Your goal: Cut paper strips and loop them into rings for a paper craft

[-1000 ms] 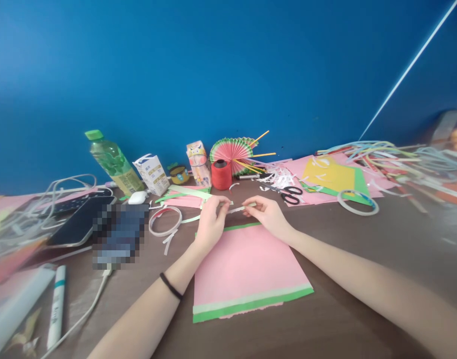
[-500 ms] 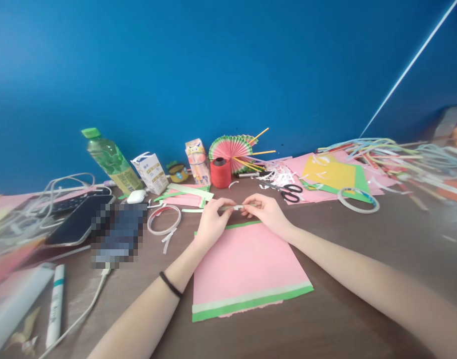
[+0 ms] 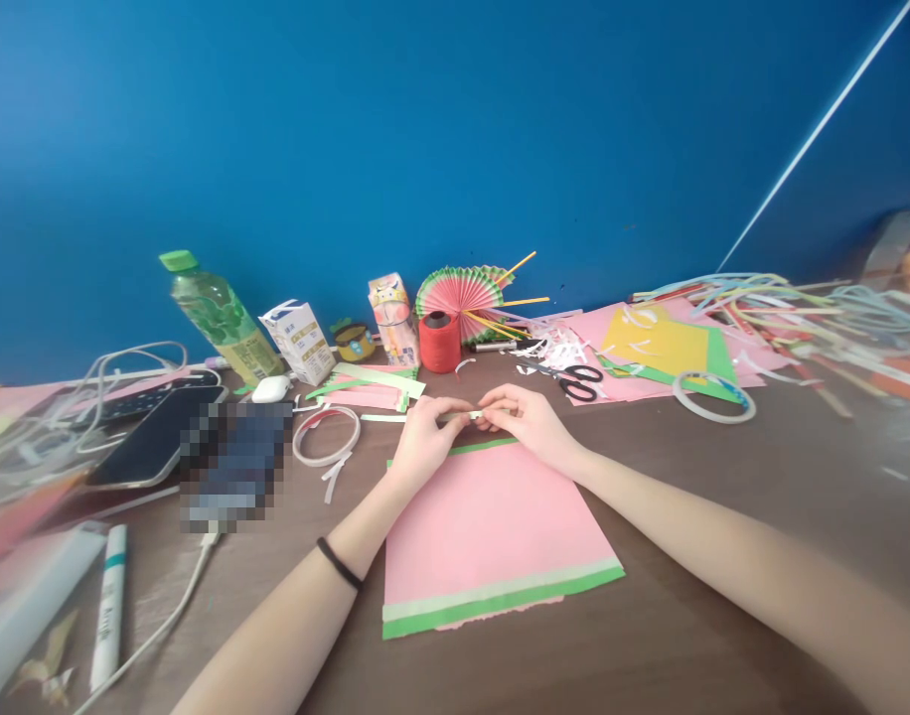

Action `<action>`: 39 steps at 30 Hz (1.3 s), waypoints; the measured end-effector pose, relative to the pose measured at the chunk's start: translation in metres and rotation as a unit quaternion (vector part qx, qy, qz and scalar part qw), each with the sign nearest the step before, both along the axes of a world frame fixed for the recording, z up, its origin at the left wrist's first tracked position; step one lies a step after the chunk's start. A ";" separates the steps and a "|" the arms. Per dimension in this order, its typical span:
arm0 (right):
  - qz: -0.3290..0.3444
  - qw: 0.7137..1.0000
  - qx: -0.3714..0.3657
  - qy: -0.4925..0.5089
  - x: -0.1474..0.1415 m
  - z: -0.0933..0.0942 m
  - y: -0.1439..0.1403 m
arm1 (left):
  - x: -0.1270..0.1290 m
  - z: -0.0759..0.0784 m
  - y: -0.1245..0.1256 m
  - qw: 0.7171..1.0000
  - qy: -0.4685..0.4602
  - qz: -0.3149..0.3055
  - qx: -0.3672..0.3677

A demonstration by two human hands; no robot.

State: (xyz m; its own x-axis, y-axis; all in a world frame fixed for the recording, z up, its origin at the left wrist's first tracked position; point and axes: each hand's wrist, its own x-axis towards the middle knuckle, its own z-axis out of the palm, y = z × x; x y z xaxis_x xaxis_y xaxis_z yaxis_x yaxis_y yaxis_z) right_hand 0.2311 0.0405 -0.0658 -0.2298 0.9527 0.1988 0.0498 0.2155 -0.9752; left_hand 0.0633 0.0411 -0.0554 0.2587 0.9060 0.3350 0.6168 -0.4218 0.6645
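Observation:
A small pale strip (image 3: 475,415), perhaps paper or tape, is pinched between the fingertips of both hands. My left hand (image 3: 428,435) grips its left end and my right hand (image 3: 526,422) its right end, with the fingers nearly meeting. Most of the strip is hidden by the fingers. Just below lies a pink paper sheet (image 3: 492,516) with green edges and a pale band along the near side. Its far edge runs beneath my hands. A torn pink edge peeks out under the near side.
Left of my hands lie a tape roll (image 3: 326,437), green and pink paper strips (image 3: 370,382) and phones. Behind stand a red thread spool (image 3: 440,343), a folded paper fan (image 3: 461,293), cartons and a tilted bottle (image 3: 224,318). Scissors (image 3: 578,382) and another tape roll (image 3: 712,415) lie right.
The fingertips of my right hand have shifted slightly left along the pale strip, closer to the left fingers. The pink sheet and surrounding things stay where they were.

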 end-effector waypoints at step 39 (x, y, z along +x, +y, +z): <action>0.007 1.000 -0.012 0.000 -0.001 0.001 -0.001 | 0.003 0.002 -0.001 1.000 0.001 0.007 -0.013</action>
